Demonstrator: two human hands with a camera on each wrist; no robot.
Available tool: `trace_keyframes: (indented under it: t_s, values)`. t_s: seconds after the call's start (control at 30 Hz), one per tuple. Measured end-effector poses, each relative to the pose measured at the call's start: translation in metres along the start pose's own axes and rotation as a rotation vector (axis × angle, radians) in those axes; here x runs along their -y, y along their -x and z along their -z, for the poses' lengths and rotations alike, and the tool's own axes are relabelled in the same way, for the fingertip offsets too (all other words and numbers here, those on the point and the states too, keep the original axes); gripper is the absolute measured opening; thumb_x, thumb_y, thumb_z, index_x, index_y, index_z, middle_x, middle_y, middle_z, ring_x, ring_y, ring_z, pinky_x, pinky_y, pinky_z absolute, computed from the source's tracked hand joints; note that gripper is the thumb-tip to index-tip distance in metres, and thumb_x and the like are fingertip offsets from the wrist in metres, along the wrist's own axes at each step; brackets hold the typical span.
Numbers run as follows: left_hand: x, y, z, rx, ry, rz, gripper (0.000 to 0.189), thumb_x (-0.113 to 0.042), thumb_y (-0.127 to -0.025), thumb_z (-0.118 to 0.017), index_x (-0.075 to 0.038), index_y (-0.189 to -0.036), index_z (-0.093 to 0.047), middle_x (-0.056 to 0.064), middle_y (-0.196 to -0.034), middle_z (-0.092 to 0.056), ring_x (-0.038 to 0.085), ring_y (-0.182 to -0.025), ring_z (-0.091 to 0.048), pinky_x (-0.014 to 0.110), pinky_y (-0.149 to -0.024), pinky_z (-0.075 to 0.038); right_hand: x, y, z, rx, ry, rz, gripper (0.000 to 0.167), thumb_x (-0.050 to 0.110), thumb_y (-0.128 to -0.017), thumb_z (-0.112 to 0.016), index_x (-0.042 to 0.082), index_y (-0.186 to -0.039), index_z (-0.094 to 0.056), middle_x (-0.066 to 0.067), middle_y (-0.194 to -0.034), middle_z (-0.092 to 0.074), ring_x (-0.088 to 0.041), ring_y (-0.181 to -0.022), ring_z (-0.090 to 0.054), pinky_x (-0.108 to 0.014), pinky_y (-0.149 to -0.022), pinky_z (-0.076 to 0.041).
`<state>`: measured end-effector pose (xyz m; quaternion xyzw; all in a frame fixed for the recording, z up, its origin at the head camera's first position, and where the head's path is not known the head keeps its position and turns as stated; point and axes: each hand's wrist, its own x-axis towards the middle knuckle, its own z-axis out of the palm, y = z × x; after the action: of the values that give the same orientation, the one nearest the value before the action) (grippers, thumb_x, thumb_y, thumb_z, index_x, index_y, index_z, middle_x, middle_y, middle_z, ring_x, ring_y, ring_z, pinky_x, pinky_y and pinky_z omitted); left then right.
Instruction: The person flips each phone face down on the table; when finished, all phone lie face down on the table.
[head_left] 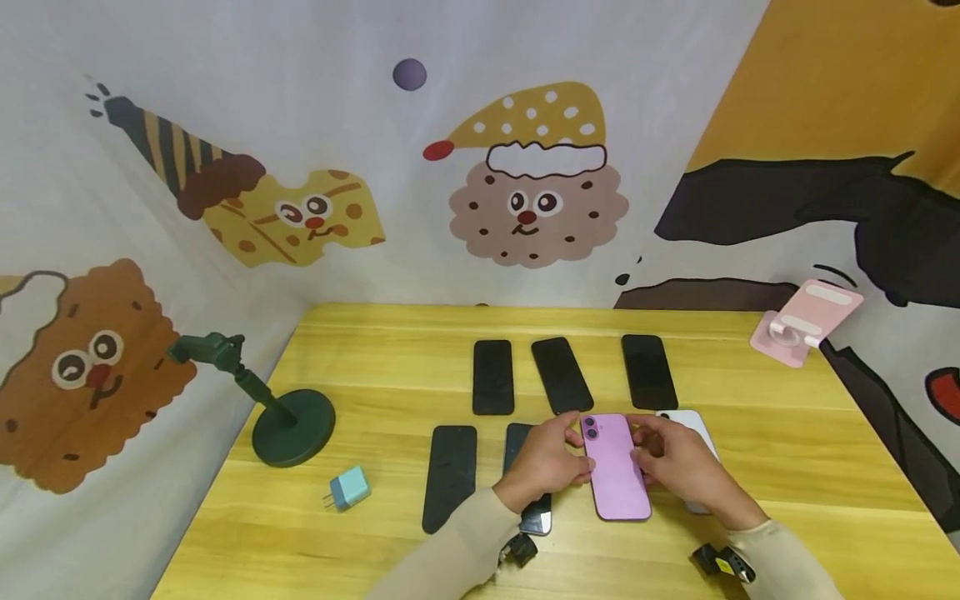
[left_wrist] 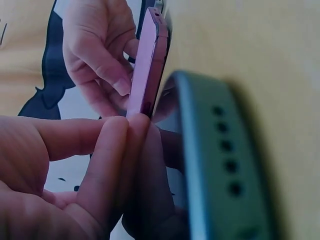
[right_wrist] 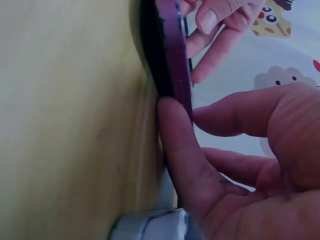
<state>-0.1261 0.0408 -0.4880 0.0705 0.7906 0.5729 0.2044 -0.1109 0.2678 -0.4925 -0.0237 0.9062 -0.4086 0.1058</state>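
the pink phone [head_left: 617, 479] is between the two hands, above the near part of the wooden table [head_left: 375, 375], with its back side up and its two camera lenses at the far left corner. the left hand [head_left: 547, 457] is clamped on the left edge of this phone, with thumb and fingers pinching it. the right hand [head_left: 678, 460] pinches the right edge in the same way, thumb against fingertips. in the wrist views the phone looks slightly raised, but i cannot tell if some part of it touches the wood.

under the left hand there is a dark phone [head_left: 516, 443], partly covered by it. a white phone [head_left: 699, 427] lies to the right of the pink one, partly hidden behind the right hand. more to the left lies one black phone [head_left: 451, 477]. farther back, three other black phones [head_left: 492, 377] make a loose row.

at the left side, a dark green stand [head_left: 294, 427] stands on its round base, and a blue charger [head_left: 350, 488] lies near it. a pink stand [head_left: 817, 312] is at the far right corner, before a cloth [head_left: 315, 67] printed with cartoon figures.
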Motion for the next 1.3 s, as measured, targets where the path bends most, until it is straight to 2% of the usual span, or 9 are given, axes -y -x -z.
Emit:
trace_keyframes:
  t_s: [0.1,0.4,0.57,0.67,0.8,0.93,1.03,1.17,1.3]
  values:
    - [-0.001,0.000,-0.001,0.002,0.040,0.008,0.072,0.006,-0.086,-0.081,-0.006,-0.152,-0.055,0.006,-0.107,-0.067,0.012,-0.062,-0.072,0.024,-0.056,-0.060,0.001,-0.001,0.001,-0.007,0.025,-0.010,0.051,0.002,-0.094,-0.074,-0.002,-0.143,-0.060,-0.012,-0.110,-0.070,-0.014,-0.079,-0.070,-0.025,-0.058,-0.060]
    - [0.000,0.001,0.004,0.014,0.083,0.025,0.067,0.003,-0.088,-0.081,-0.009,-0.150,-0.058,0.004,-0.114,-0.068,0.013,-0.061,-0.071,0.027,-0.057,-0.061,0.007,0.000,0.004,-0.019,0.081,0.032,0.050,0.004,-0.093,-0.076,-0.003,-0.141,-0.062,-0.010,-0.110,-0.071,-0.015,-0.084,-0.070,-0.023,-0.060,-0.060]
    - [-0.002,0.006,0.011,0.030,0.055,0.028,0.061,-0.005,-0.090,-0.083,-0.012,-0.146,-0.061,0.005,-0.123,-0.069,0.016,-0.064,-0.071,0.026,-0.060,-0.059,0.015,0.000,0.004,-0.080,0.144,0.087,0.047,0.007,-0.092,-0.078,-0.002,-0.136,-0.065,-0.009,-0.106,-0.073,-0.014,-0.085,-0.070,-0.023,-0.061,-0.057]
    - [-0.003,0.011,0.017,0.037,0.005,0.022,0.059,-0.014,-0.091,-0.084,-0.016,-0.145,-0.061,0.005,-0.128,-0.068,0.013,-0.079,-0.072,0.027,-0.070,-0.057,0.023,-0.001,0.003,-0.114,0.164,0.106,0.044,0.010,-0.092,-0.080,-0.001,-0.133,-0.068,-0.008,-0.102,-0.073,-0.014,-0.084,-0.070,-0.022,-0.063,-0.056]
    - [0.002,0.017,0.028,0.051,0.004,-0.018,0.059,-0.021,-0.092,-0.083,-0.016,-0.147,-0.061,0.008,-0.135,-0.065,0.010,-0.097,-0.069,0.030,-0.079,-0.056,0.031,-0.003,-0.003,-0.123,0.137,0.114,0.042,0.011,-0.093,-0.080,0.001,-0.132,-0.069,-0.007,-0.102,-0.073,-0.016,-0.086,-0.070,-0.023,-0.062,-0.055]
    - [0.010,0.025,0.039,0.066,0.030,-0.053,0.060,-0.020,-0.094,-0.081,-0.011,-0.148,-0.059,0.013,-0.136,-0.062,0.010,-0.098,-0.068,0.028,-0.079,-0.057,0.037,-0.006,-0.011,-0.122,0.067,0.121,0.038,0.012,-0.095,-0.078,0.003,-0.131,-0.070,-0.006,-0.101,-0.073,-0.014,-0.085,-0.070,-0.024,-0.062,-0.056]
    - [0.013,0.031,0.047,0.043,0.013,-0.059,0.058,-0.021,-0.094,-0.081,-0.010,-0.147,-0.059,0.012,-0.133,-0.063,0.010,-0.098,-0.065,0.028,-0.080,-0.057,0.041,-0.008,-0.018,-0.112,0.024,0.136,0.034,0.013,-0.097,-0.076,0.004,-0.130,-0.070,-0.005,-0.099,-0.073,-0.012,-0.082,-0.069,-0.025,-0.064,-0.057]
    - [0.017,0.039,0.057,0.003,0.001,-0.055,0.056,-0.021,-0.095,-0.080,-0.009,-0.145,-0.060,0.013,-0.132,-0.064,0.018,-0.106,-0.065,0.037,-0.087,-0.057,0.045,-0.009,-0.029,-0.109,-0.009,0.152,0.030,0.012,-0.099,-0.073,0.005,-0.128,-0.071,-0.003,-0.098,-0.073,-0.009,-0.080,-0.068,-0.024,-0.066,-0.057]
    - [0.020,0.047,0.065,-0.035,-0.001,-0.040,0.056,-0.022,-0.096,-0.079,-0.009,-0.147,-0.058,0.015,-0.134,-0.063,0.024,-0.111,-0.065,0.043,-0.091,-0.056,0.050,-0.009,-0.040,-0.099,-0.061,0.152,0.031,0.008,-0.099,-0.072,0.002,-0.130,-0.070,-0.005,-0.099,-0.073,-0.012,-0.079,-0.069,-0.025,-0.064,-0.058]
